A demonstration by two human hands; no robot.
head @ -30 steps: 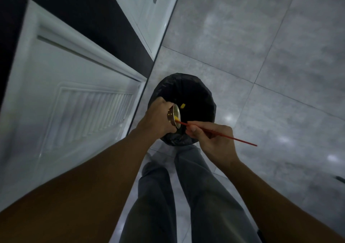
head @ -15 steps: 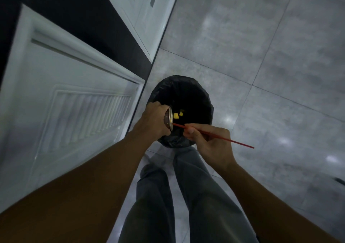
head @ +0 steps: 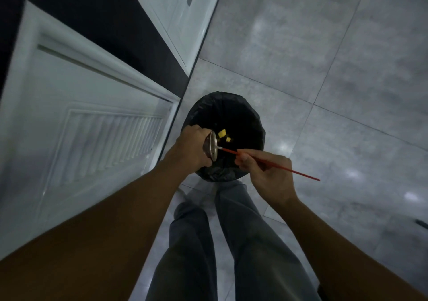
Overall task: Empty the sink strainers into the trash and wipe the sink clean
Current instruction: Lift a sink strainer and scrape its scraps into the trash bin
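Two hands busy here: my left hand (head: 193,149) grips the strainer (head: 212,146) tipped on edge over the trash bin (head: 252,113), and my right hand (head: 266,173), at its 4 o'clock, pinches a red stick (head: 273,163) poking in.

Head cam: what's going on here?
A person stands over a black-lined trash bin on a grey tiled floor, beside white cabinet doors. The left hand holds a metal sink strainer tipped on its side above the bin's opening. The right hand holds a thin red stick, its tip at the strainer's face, apparently scraping it out. A few yellow scraps show just past the strainer, over the bin's dark inside.
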